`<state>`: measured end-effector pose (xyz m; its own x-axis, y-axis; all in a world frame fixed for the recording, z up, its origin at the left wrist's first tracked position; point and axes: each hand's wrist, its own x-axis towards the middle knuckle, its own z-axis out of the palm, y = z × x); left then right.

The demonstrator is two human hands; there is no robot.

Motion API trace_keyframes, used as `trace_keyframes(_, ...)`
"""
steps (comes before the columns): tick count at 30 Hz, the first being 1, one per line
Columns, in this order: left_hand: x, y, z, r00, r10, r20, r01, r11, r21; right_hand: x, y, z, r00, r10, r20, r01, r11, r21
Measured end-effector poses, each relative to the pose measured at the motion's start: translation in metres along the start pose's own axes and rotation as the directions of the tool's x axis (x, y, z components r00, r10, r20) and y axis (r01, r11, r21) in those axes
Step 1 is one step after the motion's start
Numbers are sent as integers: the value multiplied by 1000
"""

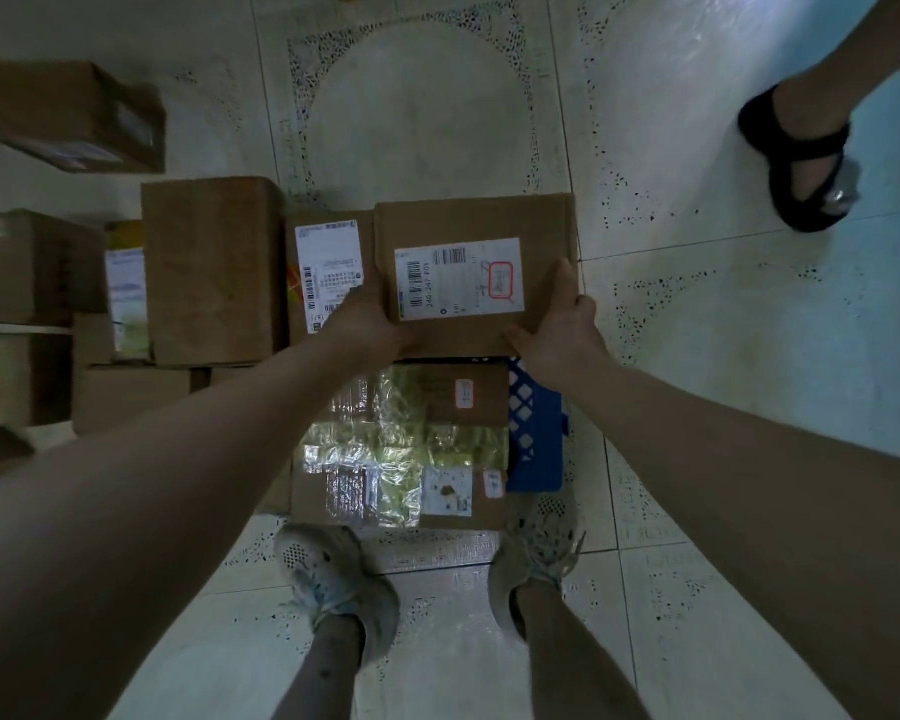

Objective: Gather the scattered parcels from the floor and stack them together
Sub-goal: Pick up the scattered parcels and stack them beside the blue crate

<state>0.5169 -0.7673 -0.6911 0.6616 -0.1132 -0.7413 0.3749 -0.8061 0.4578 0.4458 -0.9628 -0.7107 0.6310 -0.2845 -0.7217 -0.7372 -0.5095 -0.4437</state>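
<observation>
A brown cardboard parcel (468,220) with a white barcode label sits in front of me, held between both hands. My left hand (365,324) grips its near left corner. My right hand (567,330) grips its near right edge, fingers up along the side and thumb on top. Just left of it lies another labelled parcel (328,272). Below my hands, a parcel wrapped in shiny tape (401,449) rests near my feet, partly over a blue crate (536,433).
More brown boxes crowd the left: a tall one (214,272), stacked ones (22,267) and one farther back (68,116). Another person's foot in a black sandal (806,158) stands at the upper right. Pale tiled floor (437,111) lies beyond.
</observation>
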Motion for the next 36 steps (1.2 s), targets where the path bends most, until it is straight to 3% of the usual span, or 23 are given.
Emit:
trace_keyframes(3, -9, 1, -8, 1000, 15, -9, -15, 1000, -17, -7, -8, -12, 998, 24, 55, -20, 997, -73)
trace_keyframes(10, -82, -14, -72, 997, 41, -73, -39, 999, 28, -65, -66, -40, 998, -63, 7, 63, 989, -135)
trace_keyframes(15, -166, -37, -154, 988, -52, -146, 65, 994, 84, -145, -133, -55, 996, -82, 44, 89, 974, -207)
trace_keyframes(23, -317, -58, -282, 974, -21, -225, 40, 996, 82, -299, -255, -53, 985, -169, 41, 172, 922, -346)
trace_keyframes(31, -449, -86, -344, 890, -143, -432, 103, 988, -116, -397, -331, -49, 942, -297, 157, 336, 838, -431)
trace_keyframes(36, -519, -112, -379, 858, -191, -476, 114, 976, -187, -444, -378, -41, 899, -406, 163, 433, 767, -474)
